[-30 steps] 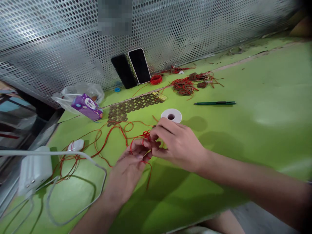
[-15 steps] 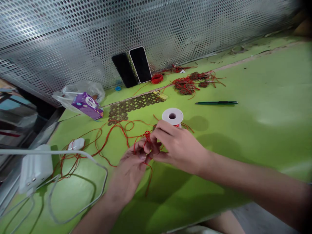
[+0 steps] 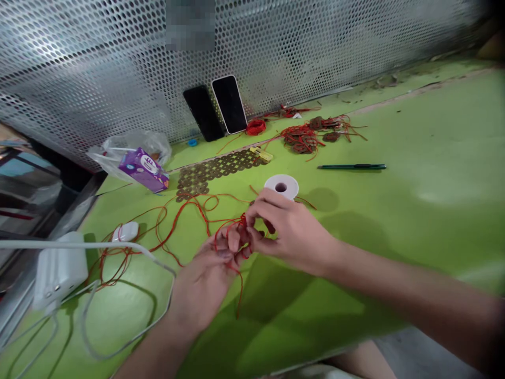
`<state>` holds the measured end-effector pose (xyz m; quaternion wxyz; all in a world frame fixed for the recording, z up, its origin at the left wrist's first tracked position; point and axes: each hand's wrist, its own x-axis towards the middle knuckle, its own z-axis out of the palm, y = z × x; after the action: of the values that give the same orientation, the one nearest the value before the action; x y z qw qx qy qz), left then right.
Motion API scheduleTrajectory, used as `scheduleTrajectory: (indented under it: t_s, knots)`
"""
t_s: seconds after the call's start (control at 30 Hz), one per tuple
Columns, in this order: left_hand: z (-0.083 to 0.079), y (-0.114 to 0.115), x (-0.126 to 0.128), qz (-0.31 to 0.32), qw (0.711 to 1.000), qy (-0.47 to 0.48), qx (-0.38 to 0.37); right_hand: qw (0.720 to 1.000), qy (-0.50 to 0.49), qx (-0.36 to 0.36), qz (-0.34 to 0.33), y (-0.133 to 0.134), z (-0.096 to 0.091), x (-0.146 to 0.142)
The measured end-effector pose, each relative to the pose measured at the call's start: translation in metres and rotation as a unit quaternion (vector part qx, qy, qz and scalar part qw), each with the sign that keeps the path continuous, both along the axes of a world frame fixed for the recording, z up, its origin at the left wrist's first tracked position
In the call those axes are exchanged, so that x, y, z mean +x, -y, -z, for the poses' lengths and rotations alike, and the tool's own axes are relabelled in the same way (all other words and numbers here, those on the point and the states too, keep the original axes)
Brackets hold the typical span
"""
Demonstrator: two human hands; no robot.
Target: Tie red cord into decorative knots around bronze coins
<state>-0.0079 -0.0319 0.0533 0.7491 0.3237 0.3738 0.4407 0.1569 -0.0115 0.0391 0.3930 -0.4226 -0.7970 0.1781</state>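
Above the green table, left hand and right hand both pinch the red cord at the fingertips. Hands meet closely, probably to hold the tangled loop steady.

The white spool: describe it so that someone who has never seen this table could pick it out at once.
On the green table, find the person's right hand pinching red cord. Just beyond it stands the white spool. It is the only round white thing with a dark hole on top, unlike the thin pen to its right.
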Motion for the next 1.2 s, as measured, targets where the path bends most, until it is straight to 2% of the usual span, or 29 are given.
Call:
scheduleTrajectory:
  t_s: [0.13, 0.33, 0.53, 0.77, 0.87, 1.03, 1.2]
  knots:
    - [-0.004, -0.001, 0.0, -0.051, 0.997, 0.058, -0.02, 0.996, -0.029, 0.07, 0.055, 0.001, -0.002, 0.001]
    - [-0.004, 0.001, 0.001, -0.062, 0.991, 0.117, -0.007, 0.99, 0.069, 0.118, 0.026, 0.005, 0.006, -0.008]
    - [0.003, 0.005, 0.001, -0.031, 0.996, 0.071, 0.045, 0.989, 0.119, 0.075, 0.037, 0.006, 0.009, -0.011]
    - [0.008, 0.005, 0.001, 0.003, 0.995, 0.03, 0.099, 0.988, 0.134, 0.078, 0.024, 0.005, 0.01, -0.011]
    - [0.008, 0.003, 0.002, -0.018, 0.994, -0.008, 0.104, 0.99, 0.115, 0.072, 0.034, 0.003, 0.009, -0.011]
    - [0.012, -0.003, 0.004, -0.081, 0.992, -0.056, 0.084, 0.99, 0.093, 0.049, 0.09, 0.004, 0.005, -0.009]
    - [0.013, -0.006, 0.005, -0.118, 0.99, -0.066, 0.042, 0.99, 0.099, 0.062, 0.082, 0.006, 0.004, -0.008]
